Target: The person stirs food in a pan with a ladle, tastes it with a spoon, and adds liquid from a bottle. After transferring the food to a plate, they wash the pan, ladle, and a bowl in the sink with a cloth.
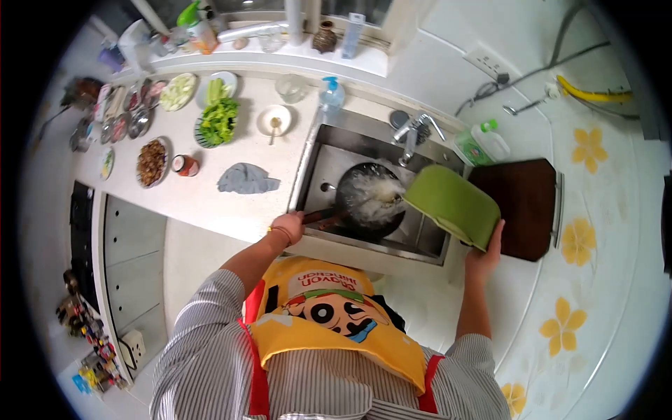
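Note:
A black wok [369, 201] sits in the steel sink [329, 143], with foamy water in it. My left hand [288, 227] grips the wok's handle at the sink's near edge. My right hand [485, 256] holds a green basin [451, 205] by its rim, tilted over the sink so that water pours from it into the wok. The faucet [413, 133] stands behind the wok.
A dark cutting board [521, 206] lies right of the sink, and a green detergent bottle [480, 143] behind it. On the counter to the left are a grey cloth [246, 179], a plate of greens [219, 120], a white bowl [274, 120] and several dishes of food. A soap pump bottle [331, 94] stands by the sink.

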A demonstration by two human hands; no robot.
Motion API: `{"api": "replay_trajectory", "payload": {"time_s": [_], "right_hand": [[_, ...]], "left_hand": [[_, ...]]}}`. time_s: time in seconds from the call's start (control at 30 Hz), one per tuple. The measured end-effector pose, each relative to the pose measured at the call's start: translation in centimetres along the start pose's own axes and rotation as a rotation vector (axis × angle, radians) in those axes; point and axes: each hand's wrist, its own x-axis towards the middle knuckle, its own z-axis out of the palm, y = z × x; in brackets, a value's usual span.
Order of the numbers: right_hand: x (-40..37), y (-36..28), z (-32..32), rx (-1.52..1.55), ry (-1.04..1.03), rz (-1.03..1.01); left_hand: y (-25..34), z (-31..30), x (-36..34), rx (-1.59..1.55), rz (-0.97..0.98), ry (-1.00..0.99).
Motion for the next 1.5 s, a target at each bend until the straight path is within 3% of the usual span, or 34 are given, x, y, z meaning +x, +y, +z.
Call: {"api": "replay_trajectory", "payload": {"time_s": [0.23,0.37,0.47,0.53,0.57,0.6,0.67,0.73,0.8,0.87,0.93,0.97,1.03,1.1,1.13,1.17,1.33,1.43,1.5], "right_hand": [[0.1,1.2,-1.1,0.016,0.080,-0.190],[-0.5,2.5,-1.1,0.129,0.083,-0.130],[-1.2,3.2,-1.3,0.154,-0.048,0.414],[-2.8,4.9,-0.2,0.209,0.024,0.370],[-3.5,5.0,-0.2,0.409,-0.043,0.687],[-3.9,3.7,-0.1,0.510,-0.078,0.845],[-5.1,-0.8,-0.6,0.753,-0.088,1.099],[-6.8,-4.4,-0.3,0.898,-0.052,1.194],[-9.5,-6.3,0.9,0.884,-0.125,1.378],[-12.2,-9.0,2.8,0.885,-0.131,1.413],[-13.7,-15.1,5.9,0.982,-0.311,1.414],[-15.2,-16.6,8.0,0.924,-0.415,1.241],[-18.8,-18.3,13.1,0.908,-0.565,1.047],[-17.4,-25.1,16.0,0.994,-0.606,1.227],[-14.9,-30.6,16.2,1.024,-0.600,1.436],[-15.1,-32.2,17.7,1.014,-0.651,1.425],[-16.2,-36.5,24.3,1.035,-0.778,1.367],[-15.8,-39.0,25.7,1.037,-0.744,1.459],[-16.8,-39.2,27.0,1.068,-0.844,1.388]], "left_hand": [[1.5,-0.7,-2.1,0.073,-0.035,0.048],[0.0,-0.8,-2.9,0.005,0.048,0.130],[-1.7,-2.2,-3.8,-0.108,0.109,0.079],[-3.3,-3.4,-4.5,-0.170,0.114,0.085],[-4.4,-4.0,-4.4,-0.171,0.126,0.116],[-5.7,-4.5,-4.3,-0.172,0.142,0.143],[-10.0,-5.3,-3.5,-0.183,0.295,0.601],[-11.3,-9.4,-4.7,0.182,0.074,0.899],[-16.7,-8.4,-2.5,0.121,0.114,0.818],[-21.5,-8.1,-1.4,0.061,0.164,0.733],[-25.0,-8.8,-1.0,-0.003,0.253,0.562],[-26.2,-8.7,-1.2,-0.065,0.256,0.574],[-27.7,-9.2,-2.5,-0.120,0.225,0.534],[-29.6,-9.2,-3.5,-0.218,0.155,0.485],[-30.3,-9.2,-4.3,-0.212,0.167,0.475],[-30.9,-9.4,-5.2,-0.193,0.148,0.503],[-33.3,-10.1,-7.8,-0.251,0.206,0.502],[-33.1,-10.5,-10.0,-0.333,0.131,0.466],[-32.7,-10.6,-11.5,-0.350,0.106,0.460]]}}
